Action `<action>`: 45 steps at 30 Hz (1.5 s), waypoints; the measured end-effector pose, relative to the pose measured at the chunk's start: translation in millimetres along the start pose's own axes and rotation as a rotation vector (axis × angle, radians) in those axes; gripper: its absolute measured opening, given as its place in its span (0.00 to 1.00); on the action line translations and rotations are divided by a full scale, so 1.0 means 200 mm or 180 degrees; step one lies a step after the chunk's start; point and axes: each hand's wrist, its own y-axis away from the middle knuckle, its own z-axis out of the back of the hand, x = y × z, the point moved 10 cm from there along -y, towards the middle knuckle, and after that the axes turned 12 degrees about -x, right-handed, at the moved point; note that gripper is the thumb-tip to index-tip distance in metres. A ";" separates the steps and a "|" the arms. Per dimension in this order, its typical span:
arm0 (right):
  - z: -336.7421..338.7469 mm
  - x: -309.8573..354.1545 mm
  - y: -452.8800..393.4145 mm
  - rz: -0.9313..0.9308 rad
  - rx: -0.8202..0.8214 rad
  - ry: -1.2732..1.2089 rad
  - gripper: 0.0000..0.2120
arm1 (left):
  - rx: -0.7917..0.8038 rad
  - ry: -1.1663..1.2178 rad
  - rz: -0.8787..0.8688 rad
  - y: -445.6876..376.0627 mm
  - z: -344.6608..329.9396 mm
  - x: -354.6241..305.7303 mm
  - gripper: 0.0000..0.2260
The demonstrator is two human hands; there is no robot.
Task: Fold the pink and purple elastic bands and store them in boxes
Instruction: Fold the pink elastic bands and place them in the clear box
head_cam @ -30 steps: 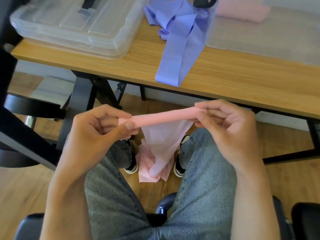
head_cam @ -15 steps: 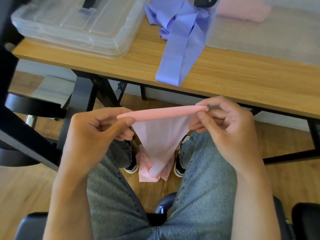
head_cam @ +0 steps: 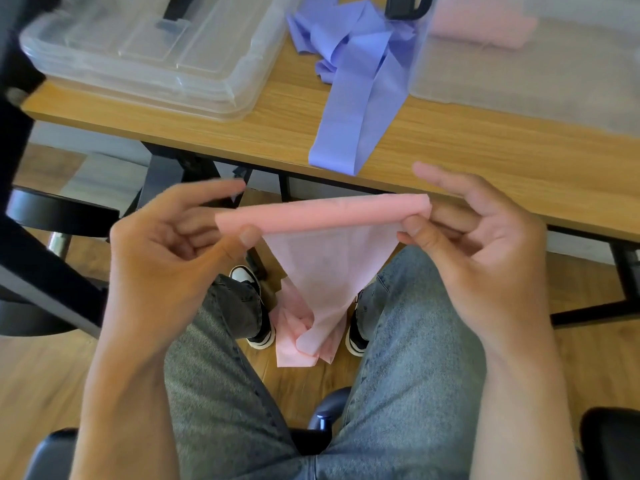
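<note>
A seated person is holding a pink elastic band (head_cam: pixel 322 216) stretched flat between both hands above their lap. The left hand (head_cam: pixel 166 258) is pinching the band's left end between thumb and curled fingers, with the index finger lifting free above it. The right hand (head_cam: pixel 485 244) is pinching the right end between thumb and middle fingers, while its index finger is pointing up and away from the band. Below the fingers, the rest of the band is hanging down in a narrowing sheet and pooling on the wooden floor between two sneakers. Beyond the fingertips, a purple elastic band (head_cam: pixel 356 98) is lying loose on a wooden table (head_cam: pixel 485 161), between a clear lidded box (head_cam: pixel 145 53) and a frosted box (head_cam: pixel 554 81) holding a folded pink band (head_cam: pixel 485 29).
</note>
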 end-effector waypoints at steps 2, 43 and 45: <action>0.00 -0.01 0.00 0.0033 0.0037 0.0224 0.20 | 0.0096 -0.0122 0.0014 0.00 -0.01 0.01 0.23; -0.11 0.16 -0.01 0.0209 0.0377 -0.0217 0.09 | -0.0064 -0.0073 0.0087 -0.03 0.11 -0.10 0.18; -0.10 0.17 -0.03 0.0245 0.0293 -0.0144 0.07 | 0.0006 -0.0181 0.0118 -0.04 0.10 -0.09 0.22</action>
